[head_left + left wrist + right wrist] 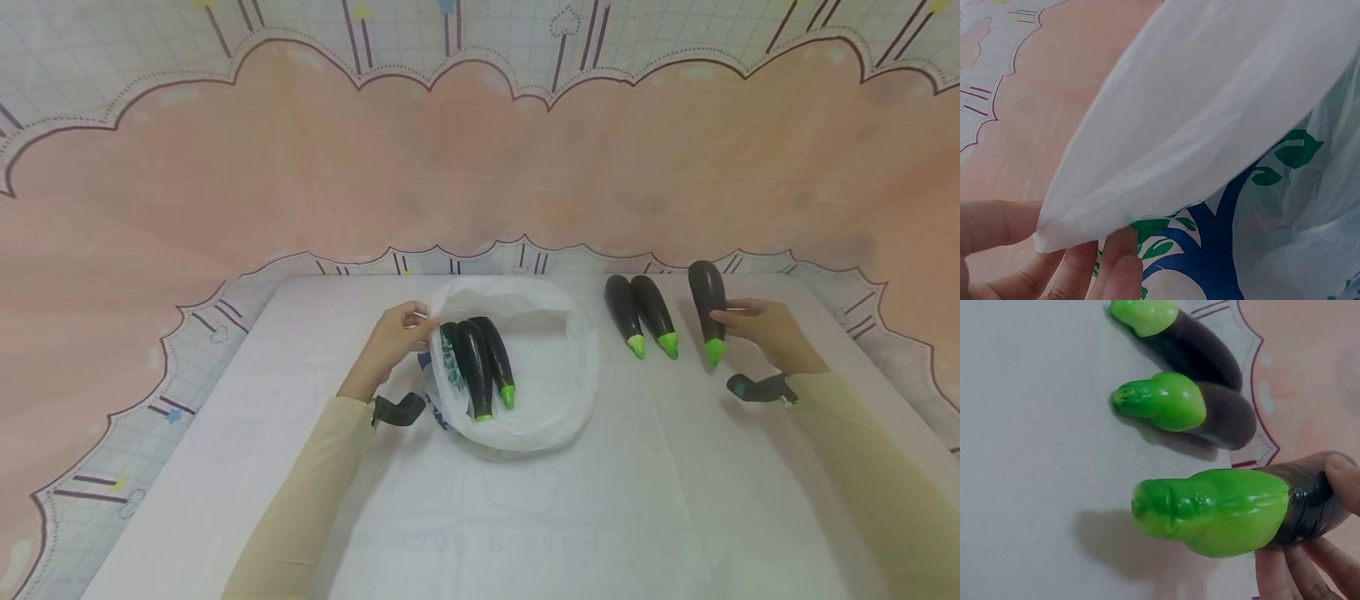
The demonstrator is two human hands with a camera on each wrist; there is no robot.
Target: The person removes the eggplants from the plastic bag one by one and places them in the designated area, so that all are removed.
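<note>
A white plastic bag [562, 408] with its mouth folded wide stands mid-table, and several dark eggplants [474, 367] with green ends lie in it. My left hand [397, 342] pinches the bag's left rim; in the left wrist view, thumb and fingers [1119, 269] hold the thin white edge above a printed blue tree. Over on the right, my right hand [765, 327] grips an eggplant [707, 304] between thumb and fingers. The right wrist view shows this eggplant's green cap [1222, 509] raised off the table, its shadow beneath.
Two more eggplants lie side by side, one [624, 312] left of the other [655, 312], between the bag and my right hand. The white table [480, 525] ends at the back against a patterned pink cloth [450, 175].
</note>
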